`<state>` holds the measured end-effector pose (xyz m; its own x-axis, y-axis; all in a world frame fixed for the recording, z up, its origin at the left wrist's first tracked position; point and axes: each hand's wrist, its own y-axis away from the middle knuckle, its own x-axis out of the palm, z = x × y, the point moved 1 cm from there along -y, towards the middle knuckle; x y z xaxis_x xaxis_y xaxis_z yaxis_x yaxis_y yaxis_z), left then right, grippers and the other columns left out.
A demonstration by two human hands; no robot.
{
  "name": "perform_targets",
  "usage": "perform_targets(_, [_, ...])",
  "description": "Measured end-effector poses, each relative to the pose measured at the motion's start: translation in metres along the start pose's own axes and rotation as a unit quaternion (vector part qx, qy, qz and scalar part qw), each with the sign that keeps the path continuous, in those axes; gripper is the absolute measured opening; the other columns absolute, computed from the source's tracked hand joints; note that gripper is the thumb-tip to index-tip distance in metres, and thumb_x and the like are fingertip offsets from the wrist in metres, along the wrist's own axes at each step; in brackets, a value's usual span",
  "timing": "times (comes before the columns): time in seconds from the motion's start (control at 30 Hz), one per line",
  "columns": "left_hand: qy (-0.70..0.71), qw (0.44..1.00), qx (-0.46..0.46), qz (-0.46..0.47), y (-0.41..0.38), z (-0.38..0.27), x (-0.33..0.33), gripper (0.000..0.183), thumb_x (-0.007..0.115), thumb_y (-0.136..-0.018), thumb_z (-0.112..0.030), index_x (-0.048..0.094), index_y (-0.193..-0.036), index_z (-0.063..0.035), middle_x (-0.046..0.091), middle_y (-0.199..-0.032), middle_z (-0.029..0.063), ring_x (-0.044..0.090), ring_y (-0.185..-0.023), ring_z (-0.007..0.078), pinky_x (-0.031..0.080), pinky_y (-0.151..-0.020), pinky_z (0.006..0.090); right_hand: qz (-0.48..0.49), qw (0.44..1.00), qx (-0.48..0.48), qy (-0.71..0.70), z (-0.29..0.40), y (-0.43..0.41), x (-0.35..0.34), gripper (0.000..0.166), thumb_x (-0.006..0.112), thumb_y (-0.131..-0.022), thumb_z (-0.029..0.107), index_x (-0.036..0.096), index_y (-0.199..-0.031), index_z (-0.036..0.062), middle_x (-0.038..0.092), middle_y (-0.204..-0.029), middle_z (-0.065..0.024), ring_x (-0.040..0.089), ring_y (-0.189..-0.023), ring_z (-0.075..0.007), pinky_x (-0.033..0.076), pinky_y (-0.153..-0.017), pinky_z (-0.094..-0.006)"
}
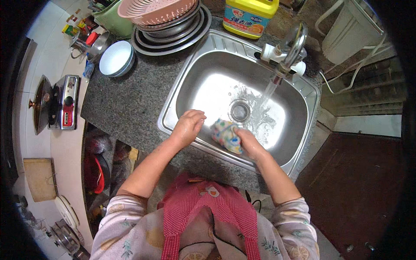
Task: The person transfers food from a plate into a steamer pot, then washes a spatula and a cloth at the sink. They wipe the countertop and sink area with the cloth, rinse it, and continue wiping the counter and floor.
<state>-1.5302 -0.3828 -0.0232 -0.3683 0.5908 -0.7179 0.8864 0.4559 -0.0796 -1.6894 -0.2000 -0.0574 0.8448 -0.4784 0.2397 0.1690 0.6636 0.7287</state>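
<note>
My right hand [251, 143] grips a multicoloured patterned cloth [227, 136] over the near side of the stainless steel sink [208, 78]. Wet and empty, my left hand [189, 126] hangs over the sink's near left rim, its fingers slightly curled and apart from the cloth. Water runs from the chrome faucet [294, 48] at the back right and spreads over the basin floor beside the drain [240, 110].
Left of the sink, nested metal basins [169, 48] carry a pink plastic colander [156, 13], with stacked bowls [116, 59] beside them. A yellow detergent jug [249, 18] stands behind the sink. Further left is a gas stove [69, 102] with a wok lid [42, 104].
</note>
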Motion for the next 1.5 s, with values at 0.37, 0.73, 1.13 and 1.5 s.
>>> perform_targets(0.37, [-0.062,0.992,0.081,-0.068,0.020,0.019,-0.038,0.021,0.055,-0.077,-0.004,0.059,-0.097,-0.0011,0.052,-0.114,0.0157,0.044,-0.114,0.0348,0.037,-0.097,0.0412,-0.221,0.792,-0.359,-0.442,0.091,-0.093,0.022,0.036,0.043,-0.093,0.020,0.034,-0.128,0.0138,0.048,-0.113,-0.0054,0.050,-0.099,-0.0196,0.045,-0.084,-0.0421])
perform_targets(0.73, [0.058,0.986,0.115,-0.102,0.014,0.027,-0.039,0.048,0.061,-0.077,-0.016,0.045,-0.120,-0.0038,0.043,-0.126,0.0157,0.037,-0.120,0.0380,0.029,-0.100,0.0450,-0.272,0.922,-0.269,-0.064,0.073,-0.278,0.094,0.069,0.028,-0.091,0.055,0.020,-0.139,0.0049,0.024,-0.142,-0.0143,0.024,-0.130,-0.0228,0.017,-0.106,-0.0375])
perform_targets(1.13, [-0.051,0.989,0.066,-0.125,0.013,0.024,-0.035,0.018,0.056,-0.080,-0.013,0.062,-0.093,-0.0009,0.052,-0.116,0.0142,0.042,-0.115,0.0356,0.035,-0.097,0.0436,0.155,0.802,-0.024,0.577,-0.033,-0.048,-0.013,0.048,0.042,-0.091,0.042,0.044,-0.122,0.0058,0.040,-0.132,-0.0166,0.041,-0.119,-0.0332,0.034,-0.098,-0.0412])
perform_targets(1.5, [0.227,0.966,-0.088,-0.082,-0.024,-0.020,0.020,0.020,0.049,-0.089,-0.017,0.062,-0.094,-0.0023,0.054,-0.111,0.0127,0.041,-0.113,0.0286,0.031,-0.096,0.0394,-0.241,0.929,-0.223,0.173,-0.016,-0.035,-0.087,0.028,0.049,-0.080,0.009,0.048,-0.107,0.0036,0.052,-0.082,-0.0044,0.047,-0.072,-0.0136,0.044,-0.067,-0.0276])
